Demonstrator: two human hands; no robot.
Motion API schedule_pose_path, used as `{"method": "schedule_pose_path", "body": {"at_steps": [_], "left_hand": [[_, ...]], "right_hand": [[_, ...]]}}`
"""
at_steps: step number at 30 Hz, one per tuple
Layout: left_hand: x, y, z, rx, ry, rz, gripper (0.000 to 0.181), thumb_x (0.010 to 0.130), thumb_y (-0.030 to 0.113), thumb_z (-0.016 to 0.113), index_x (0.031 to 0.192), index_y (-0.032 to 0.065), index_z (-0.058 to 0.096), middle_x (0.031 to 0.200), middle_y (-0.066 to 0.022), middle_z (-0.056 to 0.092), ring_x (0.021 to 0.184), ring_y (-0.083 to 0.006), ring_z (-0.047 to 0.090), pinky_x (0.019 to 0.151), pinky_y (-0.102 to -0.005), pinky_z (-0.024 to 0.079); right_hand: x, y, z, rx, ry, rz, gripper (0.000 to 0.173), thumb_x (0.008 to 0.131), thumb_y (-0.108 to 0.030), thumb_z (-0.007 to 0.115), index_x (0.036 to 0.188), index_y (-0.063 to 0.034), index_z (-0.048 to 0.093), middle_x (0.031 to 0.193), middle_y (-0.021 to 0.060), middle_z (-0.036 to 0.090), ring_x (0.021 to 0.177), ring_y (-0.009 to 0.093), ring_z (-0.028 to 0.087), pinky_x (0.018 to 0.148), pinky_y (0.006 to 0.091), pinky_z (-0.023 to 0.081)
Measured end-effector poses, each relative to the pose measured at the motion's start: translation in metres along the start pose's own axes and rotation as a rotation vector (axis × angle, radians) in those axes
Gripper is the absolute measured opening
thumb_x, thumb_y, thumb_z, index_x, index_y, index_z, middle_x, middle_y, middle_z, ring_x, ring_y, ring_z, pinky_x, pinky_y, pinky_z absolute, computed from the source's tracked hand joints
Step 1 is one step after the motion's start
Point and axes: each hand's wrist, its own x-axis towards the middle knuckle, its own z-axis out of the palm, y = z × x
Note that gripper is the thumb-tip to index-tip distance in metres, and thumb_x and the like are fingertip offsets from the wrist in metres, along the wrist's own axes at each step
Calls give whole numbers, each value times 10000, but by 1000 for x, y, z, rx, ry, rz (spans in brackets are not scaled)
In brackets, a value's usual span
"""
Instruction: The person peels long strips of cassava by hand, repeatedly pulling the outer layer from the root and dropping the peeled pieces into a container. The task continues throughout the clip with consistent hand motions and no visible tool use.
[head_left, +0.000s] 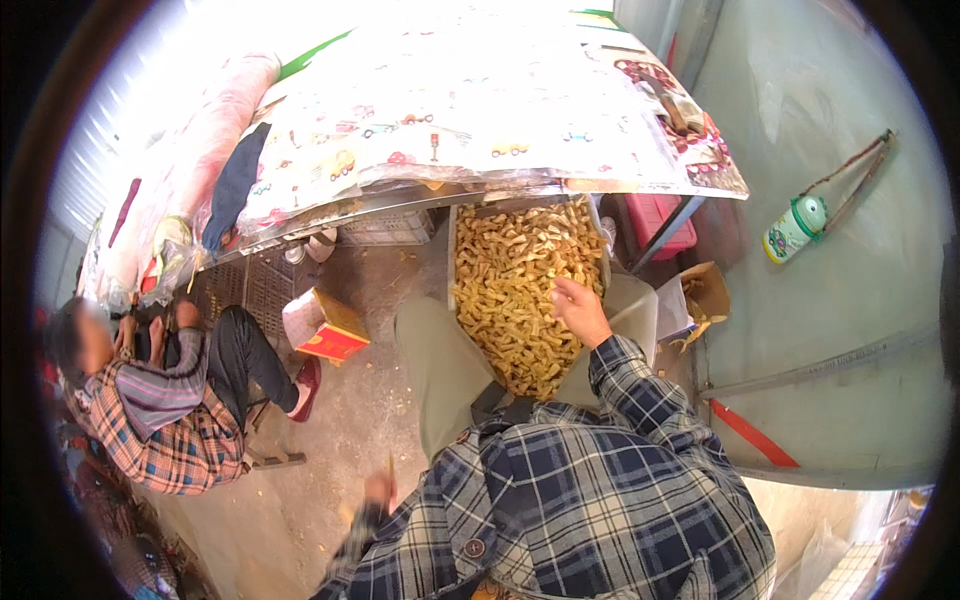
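Observation:
A large pale tub stands between my knees, heaped with small yellow-brown knobbly pieces whose exact kind I cannot tell. My right hand is over the right side of the heap, fingers bent. Whether a piece is between its fingertips is hard to see against the yellow behind. Off to my left, low beside my hip, my left hand is blurred. A thin yellowish thing sticks up from its fingers.
A cloth-covered table overhangs the tub's far end. Left sits another person, near a red-and-yellow carton. To the right are an open cardboard box, a pink bin and a wall-hung bottle.

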Motion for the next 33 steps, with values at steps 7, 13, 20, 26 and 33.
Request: {"method": "schedule_pose_path", "body": {"at_steps": [7,13,20,26,33], "left_hand": [[-38,329,167,105,-600,575,153,849,146,498,799,27,581,553,-16,499,430,-86,430,399,-209,314],[-52,325,201,-118,-967,288,181,859,182,527,852,6,568,559,-30,501,404,-93,411,369,-209,291],[-32,331,200,358,-453,1002,354,878,238,553,599,26,503,508,31,409,476,-49,326,418,-241,292],[-21,322,214,-42,-681,348,269,883,226,498,707,35,568,558,23,492,475,-56,415,422,-207,323],[-29,322,234,-464,-1260,-318,447,896,502,345,735,120,513,474,28,349,370,-78,307,372,-210,246]], "right_hand": [[-35,-159,26,-497,154,-1251,154,793,-185,588,885,-61,585,725,107,593,669,229,596,622,331,467],[-34,-125,-2,-634,-14,-951,162,810,-219,572,713,-113,497,547,28,486,515,193,544,480,345,420],[-36,-79,6,-383,-615,-60,301,835,-359,566,846,-67,639,658,66,595,603,160,550,551,295,438],[-49,-111,-10,591,-732,0,316,766,-197,689,999,8,627,725,29,622,622,83,559,589,195,442],[-21,-110,-11,57,-284,-735,342,742,-262,678,1046,-110,636,770,37,642,665,158,587,589,267,460]]}}
